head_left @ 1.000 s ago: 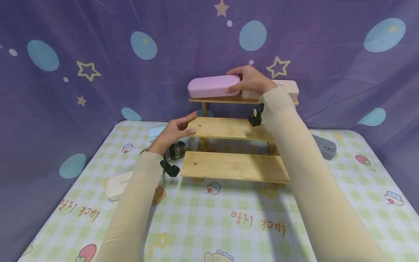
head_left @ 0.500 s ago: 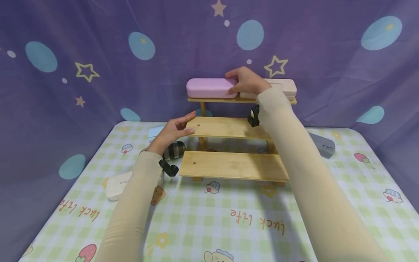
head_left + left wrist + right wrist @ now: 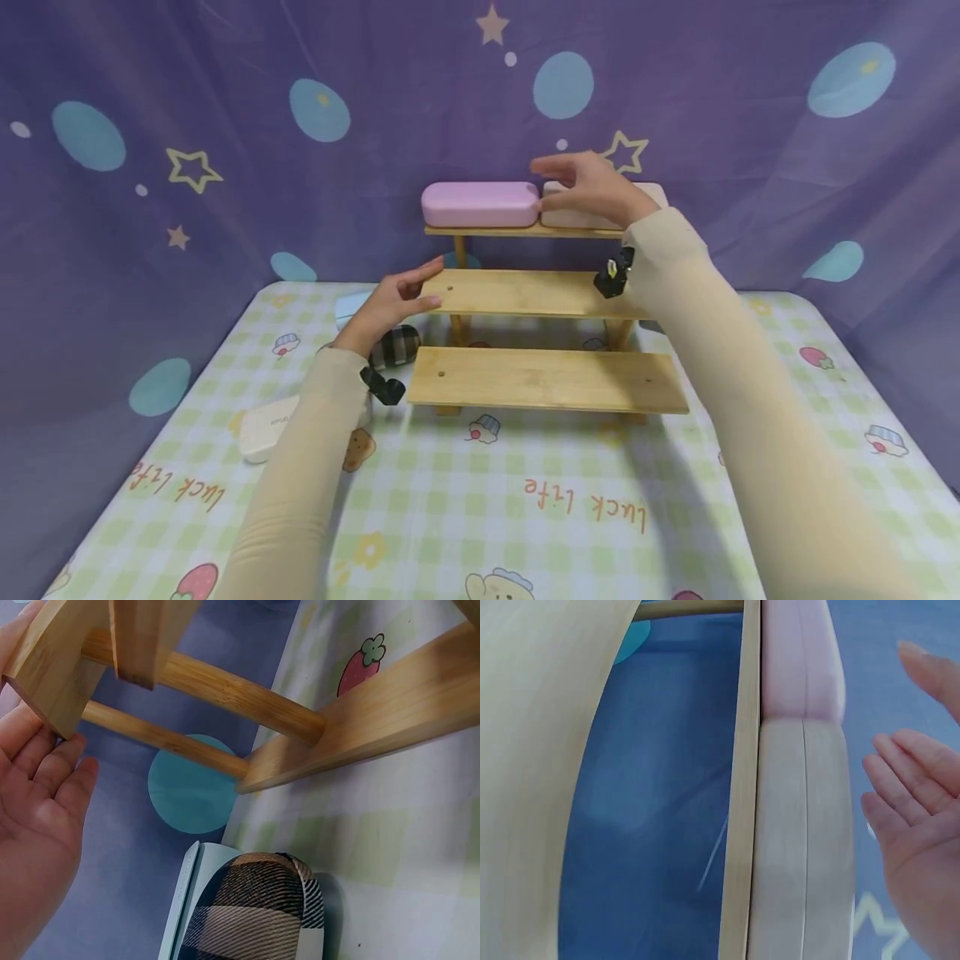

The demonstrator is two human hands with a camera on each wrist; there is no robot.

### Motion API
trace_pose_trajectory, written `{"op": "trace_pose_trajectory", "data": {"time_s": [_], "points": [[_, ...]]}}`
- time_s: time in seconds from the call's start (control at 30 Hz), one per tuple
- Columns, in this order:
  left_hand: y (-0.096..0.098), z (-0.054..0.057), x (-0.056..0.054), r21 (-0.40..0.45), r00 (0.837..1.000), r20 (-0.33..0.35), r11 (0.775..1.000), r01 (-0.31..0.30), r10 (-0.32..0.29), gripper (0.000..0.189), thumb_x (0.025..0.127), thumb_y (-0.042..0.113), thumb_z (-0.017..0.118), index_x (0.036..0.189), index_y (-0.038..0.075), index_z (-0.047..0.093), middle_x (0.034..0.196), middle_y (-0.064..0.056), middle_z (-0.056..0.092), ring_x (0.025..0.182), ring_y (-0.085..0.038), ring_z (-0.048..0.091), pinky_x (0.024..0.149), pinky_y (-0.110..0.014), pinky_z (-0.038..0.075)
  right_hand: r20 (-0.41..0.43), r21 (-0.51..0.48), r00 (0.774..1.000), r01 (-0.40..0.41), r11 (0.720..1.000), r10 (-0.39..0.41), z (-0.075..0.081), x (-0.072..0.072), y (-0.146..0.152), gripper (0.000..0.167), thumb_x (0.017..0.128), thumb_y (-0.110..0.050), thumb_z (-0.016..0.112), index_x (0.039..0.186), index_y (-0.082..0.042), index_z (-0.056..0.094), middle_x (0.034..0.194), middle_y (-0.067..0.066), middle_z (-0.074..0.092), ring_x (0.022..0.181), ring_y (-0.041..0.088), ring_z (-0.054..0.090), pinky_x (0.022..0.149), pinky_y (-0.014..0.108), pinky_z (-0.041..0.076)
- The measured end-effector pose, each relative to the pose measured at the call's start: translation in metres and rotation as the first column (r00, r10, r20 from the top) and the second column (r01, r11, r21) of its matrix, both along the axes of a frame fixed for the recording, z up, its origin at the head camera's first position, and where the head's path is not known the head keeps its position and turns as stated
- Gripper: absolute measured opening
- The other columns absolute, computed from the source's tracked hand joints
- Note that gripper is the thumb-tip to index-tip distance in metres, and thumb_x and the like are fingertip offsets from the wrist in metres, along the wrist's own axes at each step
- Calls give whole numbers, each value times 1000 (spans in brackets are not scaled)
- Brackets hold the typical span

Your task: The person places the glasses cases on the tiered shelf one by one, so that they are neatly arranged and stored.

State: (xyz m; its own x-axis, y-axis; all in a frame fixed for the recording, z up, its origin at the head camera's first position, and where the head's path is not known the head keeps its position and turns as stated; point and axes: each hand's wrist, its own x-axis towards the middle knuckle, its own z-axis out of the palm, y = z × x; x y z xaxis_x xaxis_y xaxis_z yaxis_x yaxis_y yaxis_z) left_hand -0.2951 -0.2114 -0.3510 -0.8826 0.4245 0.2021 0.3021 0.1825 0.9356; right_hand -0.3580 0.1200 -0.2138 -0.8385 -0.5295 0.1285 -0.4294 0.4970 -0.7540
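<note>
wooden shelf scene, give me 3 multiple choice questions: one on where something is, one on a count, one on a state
1. Where does the pink case lie?
A. on the top board of the wooden shelf
B. on the bottom board
C. on the tablecloth

2. How many boards does the shelf have?
A. two
B. three
C. five

3. What is the right hand doing?
A. gripping the pink case
B. open, holding nothing, above the beige case
C. resting flat on the tablecloth

Answers:
1. A, the pink case sits on the highest board, end to end with the beige case.
2. B, the head view shows three stepped boards.
3. B, the right wrist view shows straight fingers apart from both cases.
</note>
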Motion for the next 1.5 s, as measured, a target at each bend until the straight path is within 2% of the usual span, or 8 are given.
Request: {"op": "trace_pose_trajectory", "data": {"time_s": [0.17, 0.27, 0.4, 0.67, 0.93, 1.1, 1.33, 1.5], "points": [[-1, 0, 0, 3, 1000, 15, 1000, -6, 6, 62, 88, 4, 66, 143, 4, 38, 152, -9, 29, 140, -16, 27, 107, -23, 30, 22, -62, 999, 26, 998, -25, -8, 11, 34, 69, 85, -19, 72, 145, -10, 39, 149, 7, 38, 137, 18, 33, 112, 32, 26], [1, 7, 6, -6, 999, 33, 1000, -13, 13, 61, 88, 2, 65, 143, 4, 39, 152, -9, 30, 140, -17, 25, 110, -24, 27, 62, -125, 996, 69, 990, -62, -15, 19, 58, 67, 85, -21, 71, 144, -12, 41, 148, 8, 38, 137, 20, 34, 111, 31, 28], [0, 13, 12, 0, 999, 48, 1000, -19, 19, 62, 87, 2, 65, 143, 2, 38, 152, -11, 29, 138, -22, 30, 103, -21, 35, 96, -216, 990, 119, 969, -100, -27, 31, 88, 63, 87, -18, 70, 143, -12, 43, 147, 9, 41, 135, 19, 38, 105, 23, 35], [-9, 1, 3, -5, 998, 44, 999, -40, 40, 63, 88, 8, 66, 144, 10, 38, 152, -4, 30, 133, -20, 40, 92, -17, 44, 60, -325, 983, 185, 928, -175, -61, 48, 135, 55, 89, -11, 66, 141, -11, 46, 143, 0, 47, 131, 15, 43, 93, 13, 42], [-9, 0, 2, -14, 998, 49, 999, -49, 50, 63, 88, 9, 66, 144, 11, 39, 152, 0, 32, 131, -19, 43, 90, -17, 45, 104, -542, 988, 154, 826, -116, -104, 63, 172, 52, 89, 1, 62, 138, -3, 47, 132, -5, 57, 125, 9, 47, 88, 12, 44], [-11, 0, 3, -19, 998, 39, 999, -45, 45, 65, 87, 13, 68, 145, 10, 38, 152, -3, 30, 131, -19, 42, 91, -17, 45, 112, -525, 987, 158, 837, -116, -128, 69, 191, 52, 90, 3, 58, 140, -1, 44, 128, -10, 58, 118, 1, 50, 87, 12, 42], [-11, -2, 2, 5, 999, 38, 999, -37, 37, 63, 88, 8, 66, 144, 8, 38, 153, -5, 29, 134, -22, 38, 93, -16, 43, 129, -312, 958, 283, 907, -255, -157, 74, 213, 51, 93, -10, 59, 142, -7, 43, 133, -12, 53, 119, -1, 46, 86, 9, 39], [-11, -1, 3, 9, 999, 41, 999, -35, 35, 62, 89, 3, 64, 144, 6, 37, 153, -7, 28, 135, -22, 36, 93, -16, 42, 158, -288, 942, 332, 898, -297, -175, 75, 227, 53, 93, -14, 60, 142, -5, 41, 131, -14, 52, 115, -4, 47, 86, 9, 38]]}}
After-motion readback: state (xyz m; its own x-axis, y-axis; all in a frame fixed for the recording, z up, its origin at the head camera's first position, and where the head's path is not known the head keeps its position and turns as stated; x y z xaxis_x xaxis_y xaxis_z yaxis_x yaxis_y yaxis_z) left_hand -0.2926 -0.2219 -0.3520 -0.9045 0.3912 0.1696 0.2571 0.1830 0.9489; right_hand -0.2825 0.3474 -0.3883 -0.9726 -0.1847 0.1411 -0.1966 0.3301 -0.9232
